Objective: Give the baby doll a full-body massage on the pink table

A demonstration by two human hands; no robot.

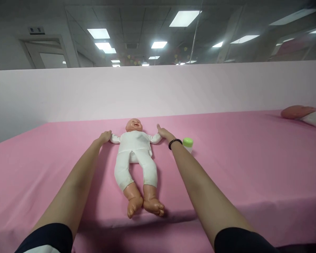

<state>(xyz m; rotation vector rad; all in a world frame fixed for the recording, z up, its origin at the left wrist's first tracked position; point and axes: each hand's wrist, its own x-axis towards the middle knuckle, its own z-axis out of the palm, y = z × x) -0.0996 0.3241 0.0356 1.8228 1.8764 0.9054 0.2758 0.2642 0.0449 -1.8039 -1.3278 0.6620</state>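
A baby doll (136, 142) in a white cloth suit lies on its back on the pink cover, head away from me and bare feet near the front edge. Its two arms are stretched out sideways. At the end of the arm on the left, my left hand (105, 136) is closed, and the doll's hand there is hidden. My right hand (165, 133) closes round the end of the other arm, its thumb pointing up. Just beyond my right wrist, with its dark beaded bracelet (175, 143), stands a small container with a green lid (188, 142), partly hidden by my forearm.
The pink-covered table (239, 165) ends at a front edge close to me. Behind it runs a low white wall (158, 91) with glass above that shows ceiling lights. Another doll (301, 112) lies at the far right, cut off by the frame.
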